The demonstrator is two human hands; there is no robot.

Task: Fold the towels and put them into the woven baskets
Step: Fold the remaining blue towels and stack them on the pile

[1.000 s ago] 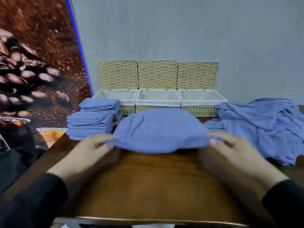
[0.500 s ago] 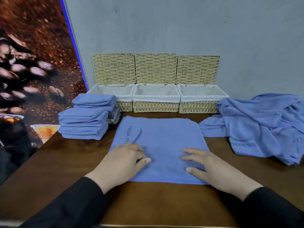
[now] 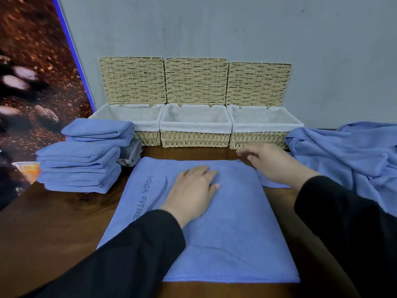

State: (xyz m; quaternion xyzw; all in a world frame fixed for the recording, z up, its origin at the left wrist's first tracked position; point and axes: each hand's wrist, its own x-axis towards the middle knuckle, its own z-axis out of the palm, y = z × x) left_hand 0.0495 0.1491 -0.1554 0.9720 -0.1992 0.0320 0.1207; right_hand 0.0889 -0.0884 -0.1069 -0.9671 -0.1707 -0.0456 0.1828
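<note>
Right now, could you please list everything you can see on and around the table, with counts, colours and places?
Flat blue towel printed YOGA FITNESS: one, blue, table centre.
Stack of folded blue towels: one stack, blue, left of the flat towel.
Heap of unfolded blue towels: one heap, blue, table's right side.
Woven straw baskets with white liners: three, tan, in a row against the wall, lids open.
Grey patterned cloth: one, behind the stack.
Dark wooden table: one, brown.
Coffee-bean poster: one, brown, left.
Left hand: flat on the towel.
Right hand: at the towel's far right corner.
</note>
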